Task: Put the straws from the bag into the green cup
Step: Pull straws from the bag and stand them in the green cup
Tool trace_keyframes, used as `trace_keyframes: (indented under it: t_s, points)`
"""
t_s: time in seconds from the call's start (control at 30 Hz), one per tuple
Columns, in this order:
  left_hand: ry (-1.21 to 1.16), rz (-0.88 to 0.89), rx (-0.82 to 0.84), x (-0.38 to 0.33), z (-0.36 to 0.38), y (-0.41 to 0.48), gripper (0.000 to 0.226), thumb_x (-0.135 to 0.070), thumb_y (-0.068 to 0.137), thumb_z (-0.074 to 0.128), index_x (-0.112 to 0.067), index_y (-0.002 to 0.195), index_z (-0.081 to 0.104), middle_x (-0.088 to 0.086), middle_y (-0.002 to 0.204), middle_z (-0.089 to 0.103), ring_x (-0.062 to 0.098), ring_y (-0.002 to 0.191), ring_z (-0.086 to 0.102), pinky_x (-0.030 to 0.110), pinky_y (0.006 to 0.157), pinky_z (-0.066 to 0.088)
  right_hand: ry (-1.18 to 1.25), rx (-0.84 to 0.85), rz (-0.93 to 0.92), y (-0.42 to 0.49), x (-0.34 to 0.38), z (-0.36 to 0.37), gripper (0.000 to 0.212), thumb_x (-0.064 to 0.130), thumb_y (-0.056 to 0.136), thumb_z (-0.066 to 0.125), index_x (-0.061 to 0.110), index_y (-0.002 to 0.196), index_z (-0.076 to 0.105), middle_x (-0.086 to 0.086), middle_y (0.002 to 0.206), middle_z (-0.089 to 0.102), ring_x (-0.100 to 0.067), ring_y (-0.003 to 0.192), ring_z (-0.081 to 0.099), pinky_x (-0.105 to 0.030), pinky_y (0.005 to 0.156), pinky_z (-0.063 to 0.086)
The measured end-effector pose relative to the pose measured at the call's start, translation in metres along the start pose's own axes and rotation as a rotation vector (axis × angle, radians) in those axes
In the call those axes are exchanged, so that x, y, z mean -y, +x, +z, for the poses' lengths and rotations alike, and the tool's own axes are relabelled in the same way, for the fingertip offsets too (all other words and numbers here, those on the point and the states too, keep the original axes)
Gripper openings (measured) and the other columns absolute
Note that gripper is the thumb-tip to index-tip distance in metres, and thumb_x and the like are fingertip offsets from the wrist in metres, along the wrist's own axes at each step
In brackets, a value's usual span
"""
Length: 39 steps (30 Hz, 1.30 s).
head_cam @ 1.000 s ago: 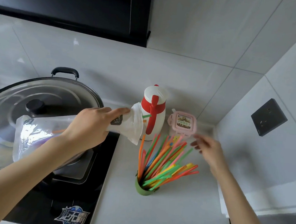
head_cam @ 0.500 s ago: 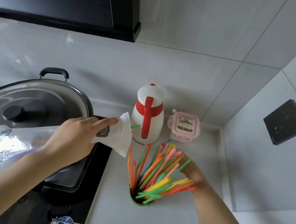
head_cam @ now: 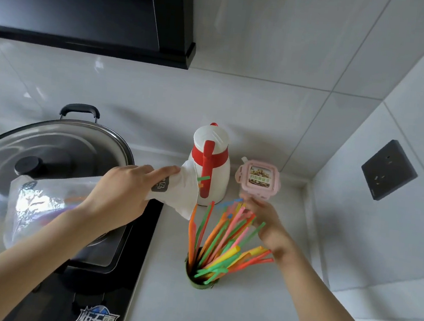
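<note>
A small green cup [head_cam: 199, 282] stands on the white counter, packed with several coloured straws [head_cam: 219, 239] that fan up and to the right. My left hand [head_cam: 123, 198] grips the neck of a clear plastic bag [head_cam: 43, 210], held sideways over the stove with its white mouth [head_cam: 185, 191] pointing right, just above the straws. A green straw tip [head_cam: 203, 178] and an orange one poke out of the mouth. My right hand [head_cam: 262, 221] is at the upper ends of the straws in the cup, blurred, its fingers touching them.
A white jug with a red handle [head_cam: 211, 165] and a pink lidded box [head_cam: 258, 179] stand against the back wall. A large lidded pan [head_cam: 49, 153] sits on the black hob [head_cam: 66, 289] at left. A dark wall socket [head_cam: 389, 169] is at right, a black hood [head_cam: 90, 9] overhead.
My right hand has come in from the right to the straw tips above the cup. My left hand keeps the bag in much the same place; the view shifted a little.
</note>
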<state>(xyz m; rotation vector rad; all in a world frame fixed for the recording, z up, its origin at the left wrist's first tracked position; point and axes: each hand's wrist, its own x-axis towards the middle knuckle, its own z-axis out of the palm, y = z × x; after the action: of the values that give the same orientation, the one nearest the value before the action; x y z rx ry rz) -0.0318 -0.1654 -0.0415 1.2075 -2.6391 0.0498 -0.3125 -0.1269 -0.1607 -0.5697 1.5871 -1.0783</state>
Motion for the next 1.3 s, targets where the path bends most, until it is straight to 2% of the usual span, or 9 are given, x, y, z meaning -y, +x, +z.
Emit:
trace_keyframes:
  t_s: [0.1,0.33,0.5,0.63,0.73,0.83,1.0,1.17,1.3]
  points:
    - [0.03,0.008,-0.034,-0.001,-0.004,-0.002,0.084,0.006,0.05,0.074,-0.027,0.122,0.05,0.004,0.069,0.066,0.032,0.053,0.06,0.029,0.044,0.042,0.129,-0.16,-0.096,-0.005,0.009,0.003,0.014,0.013,0.086,0.064,0.004,0.095,0.068,0.004,0.056,0.067,-0.001,0.044,0.059,-0.012,0.045,0.045]
    - [0.032,0.001,-0.078,-0.004,-0.009,-0.014,0.085,0.007,0.048,0.073,-0.028,0.121,0.047,0.005,0.067,0.064,0.032,0.05,0.059,0.025,0.046,0.035,0.37,-0.158,-0.248,-0.034,0.047,-0.003,0.022,-0.009,0.083,0.058,0.009,0.071,0.057,0.004,0.044,0.062,-0.003,0.037,0.055,-0.014,0.04,0.044]
    - [0.015,0.008,-0.101,-0.003,-0.017,-0.028,0.08,0.007,0.052,0.07,-0.028,0.121,0.048,0.006,0.069,0.065,0.033,0.051,0.059,0.026,0.046,0.036,0.356,-0.294,-0.567,-0.081,0.079,-0.011,0.04,-0.009,0.079,0.064,0.014,0.106,0.046,-0.009,0.075,0.065,-0.006,0.054,0.063,-0.019,0.057,0.053]
    - [0.025,0.004,-0.078,-0.003,-0.015,-0.03,0.076,0.006,0.056,0.071,-0.026,0.122,0.051,0.006,0.071,0.066,0.032,0.052,0.059,0.025,0.047,0.035,0.022,-0.232,-0.774,-0.122,0.084,-0.003,0.029,-0.008,0.078,0.066,0.011,0.099,0.057,0.011,0.062,0.069,0.004,0.058,0.063,-0.012,0.063,0.05]
    - [0.026,0.022,-0.077,-0.002,-0.016,-0.035,0.078,0.006,0.055,0.072,-0.026,0.122,0.05,0.006,0.071,0.066,0.033,0.052,0.059,0.026,0.046,0.038,-0.238,-0.18,-0.82,-0.136,0.059,0.013,0.028,0.001,0.077,0.07,0.027,0.082,0.06,0.004,0.076,0.068,-0.003,0.072,0.066,-0.015,0.067,0.051]
    - [0.021,0.04,-0.068,-0.002,-0.017,-0.04,0.081,0.005,0.054,0.071,-0.03,0.121,0.044,0.006,0.069,0.064,0.033,0.05,0.058,0.029,0.044,0.042,-0.548,-0.107,-0.729,-0.131,0.031,0.029,0.02,0.01,0.078,0.071,0.025,0.084,0.059,0.006,0.077,0.066,-0.01,0.074,0.066,-0.017,0.068,0.054]
    - [0.009,0.074,-0.074,0.0,-0.018,-0.048,0.081,0.007,0.053,0.07,-0.029,0.121,0.044,0.007,0.066,0.063,0.033,0.047,0.057,0.032,0.042,0.046,-0.721,-0.159,-0.704,-0.133,0.027,0.037,0.014,0.019,0.083,0.067,0.014,0.093,0.059,0.007,0.08,0.063,0.002,0.066,0.055,0.002,0.055,0.039]
    - [-0.009,0.088,-0.072,0.001,-0.018,-0.056,0.082,0.005,0.056,0.069,-0.033,0.123,0.039,0.006,0.07,0.064,0.032,0.052,0.058,0.032,0.046,0.047,-0.699,-0.244,-0.777,-0.133,0.034,0.04,0.013,0.016,0.084,0.066,0.012,0.095,0.061,0.006,0.079,0.066,-0.001,0.065,0.059,-0.005,0.055,0.04]
    - [-0.008,0.112,-0.083,0.003,-0.024,-0.06,0.083,0.005,0.055,0.07,-0.032,0.123,0.039,0.005,0.068,0.063,0.031,0.051,0.057,0.032,0.045,0.045,-1.029,-0.123,-0.725,-0.134,0.027,0.046,0.011,0.015,0.085,0.062,0.01,0.088,0.071,-0.003,0.086,0.074,-0.018,0.08,0.068,-0.021,0.066,0.048]
